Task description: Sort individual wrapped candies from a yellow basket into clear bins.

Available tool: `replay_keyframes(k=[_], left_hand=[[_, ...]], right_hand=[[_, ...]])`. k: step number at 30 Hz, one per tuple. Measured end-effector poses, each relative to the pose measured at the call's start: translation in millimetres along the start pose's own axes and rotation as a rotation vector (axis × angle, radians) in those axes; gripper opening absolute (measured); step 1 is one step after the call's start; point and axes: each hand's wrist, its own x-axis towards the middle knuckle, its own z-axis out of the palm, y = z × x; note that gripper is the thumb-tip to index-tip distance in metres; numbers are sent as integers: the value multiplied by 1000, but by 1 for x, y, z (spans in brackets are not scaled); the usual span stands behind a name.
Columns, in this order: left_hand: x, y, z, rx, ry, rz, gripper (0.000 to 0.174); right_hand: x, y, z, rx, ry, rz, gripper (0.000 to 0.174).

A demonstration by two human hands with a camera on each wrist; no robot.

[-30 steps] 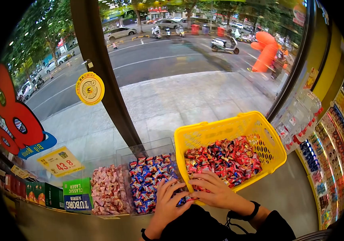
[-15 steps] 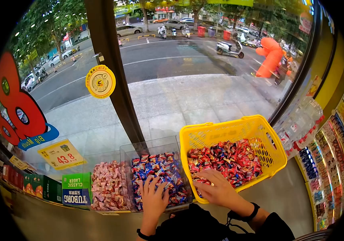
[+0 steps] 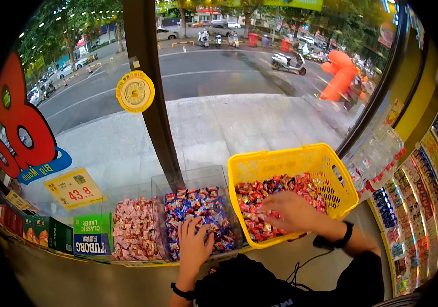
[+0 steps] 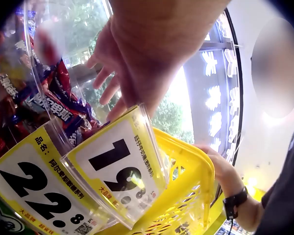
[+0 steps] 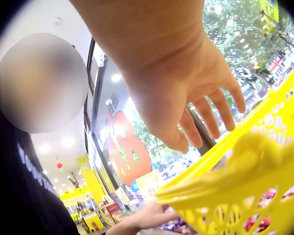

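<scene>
My left hand (image 3: 194, 244) lies over the front of a clear bin of blue-wrapped candies (image 3: 201, 207), its fingers spread and slightly bent. My right hand (image 3: 291, 214), a little blurred, hovers above the red-wrapped candies (image 3: 255, 225) in the yellow basket (image 3: 351, 197). In the right wrist view the right hand (image 5: 186, 93) has its fingers loosely extended, holding nothing, over the basket rim (image 5: 186, 188). The left wrist view shows the left hand (image 4: 132, 63) beyond two price cards, a 19.8 card (image 4: 120, 166) and a 22.8 card (image 4: 39, 186).
Left of the blue candies stand a bin of pink-wrapped candies (image 3: 134, 230) and a green and blue Tuborg box (image 3: 92, 235). A 43.8 sign (image 3: 77, 189) hangs behind them. Bottled water (image 3: 377, 156) and stocked shelves (image 3: 423, 199) are on the right. Glass windows face a street.
Both hands were together at the basket's near left corner. The left hand has moved left over the blue candies; the right hand has moved right above the basket's red candies.
</scene>
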Motion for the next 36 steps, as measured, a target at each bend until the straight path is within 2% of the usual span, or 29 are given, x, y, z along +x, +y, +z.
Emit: replay_keyframes(k=[3, 4, 6, 11, 15, 18, 22, 26, 29, 33, 36], left_hand=[[2, 2, -2, 2, 23, -17, 28], [1, 2, -2, 12, 17, -19, 27], [1, 2, -3, 17, -19, -18, 27], [2, 0, 1, 21, -28, 6, 26], [0, 0, 0, 21, -34, -29, 26], [0, -2, 0, 28, -32, -26, 26], [0, 0, -1, 20, -37, 12, 26], [1, 0, -3, 8, -60, 2, 26], [3, 3, -4, 3, -62, -9, 25], [3, 5, -4, 12, -57, -23, 23], [3, 4, -5, 18, -58, -22, 24]], right_hand=[[10, 46, -9, -25, -197, 99, 31], [19, 54, -15, -8, -368, 260, 36], [30, 86, -5, 11, -460, 298, 40], [47, 143, 36, -156, -648, 317, 56], [61, 159, 75, -112, -765, 316, 63], [61, 158, 99, -188, -760, 261, 68], [62, 158, 120, -37, -685, -73, 73], [57, 150, 131, -140, -680, -23, 71], [52, 165, 150, -135, -518, -92, 62], [57, 162, 150, -241, -570, -67, 61], [69, 156, 137, -185, -680, 2, 69]])
